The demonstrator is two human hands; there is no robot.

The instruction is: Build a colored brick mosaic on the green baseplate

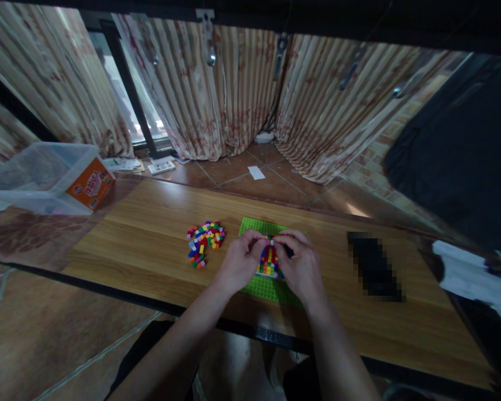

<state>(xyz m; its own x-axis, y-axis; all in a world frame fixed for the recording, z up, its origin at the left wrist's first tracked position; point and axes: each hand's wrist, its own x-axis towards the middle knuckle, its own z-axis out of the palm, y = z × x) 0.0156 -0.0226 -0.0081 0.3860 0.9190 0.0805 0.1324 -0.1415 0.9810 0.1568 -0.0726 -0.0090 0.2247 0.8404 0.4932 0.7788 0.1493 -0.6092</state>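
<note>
Clear plastic bin w/ orange label (pixel 42 200) at table's far L end, opening up; contents too hazy to tell. Green studded baseplate (pixel 264 291) lies flat on brown wood-grain table (pixel 142 245), in front of person, multicolour brick block (pixel 269 268) on it; block's red/yellow rows run away from person, plate's long axis unclear. L hand (pixel 242 259) & R hand (pixel 301 263) nearly together over block, fingertips at small whitish brick (pixel 271 243); can't tell which grips. Loose multicolour brick pile (pixel 209 234) L of plate.
</note>
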